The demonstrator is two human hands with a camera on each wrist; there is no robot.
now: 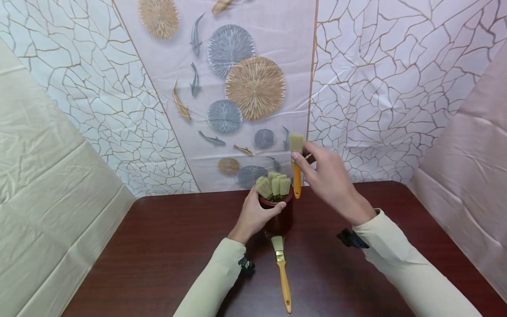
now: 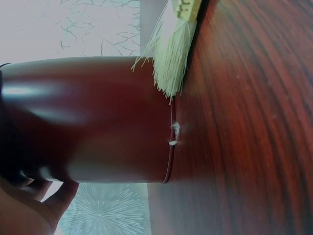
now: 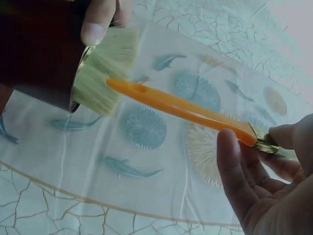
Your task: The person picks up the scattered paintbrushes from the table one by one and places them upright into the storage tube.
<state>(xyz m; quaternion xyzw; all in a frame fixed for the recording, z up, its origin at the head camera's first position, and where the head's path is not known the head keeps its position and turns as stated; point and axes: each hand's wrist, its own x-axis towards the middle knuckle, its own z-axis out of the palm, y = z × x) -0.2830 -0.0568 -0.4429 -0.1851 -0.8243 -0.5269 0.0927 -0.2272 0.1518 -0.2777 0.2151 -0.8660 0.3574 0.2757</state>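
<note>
In the head view my right hand (image 1: 328, 176) pinches a paintbrush (image 1: 296, 169) near its metal band, bristles up and orange handle hanging down. The right wrist view shows that handle (image 3: 181, 110) pointing toward the pot's mouth. My left hand (image 1: 255, 213) grips the rim of a dark red-brown cylindrical pot (image 1: 279, 222), thumb across its near side. Several brushes (image 1: 273, 186) stand in the pot with pale bristles upward; their handles are hidden inside. Another paintbrush (image 1: 282, 273) lies on the table in front of the pot, its bristles (image 2: 173, 58) close by the pot's base.
A dark wood-grain table (image 1: 170, 255) carries the pot. Behind it hangs a patterned cloth (image 1: 253, 145) with fish and round motifs, and plain pale cloth (image 1: 51, 189) hangs at the sides. A small pale tuft (image 2: 175, 129) lies by the pot's base.
</note>
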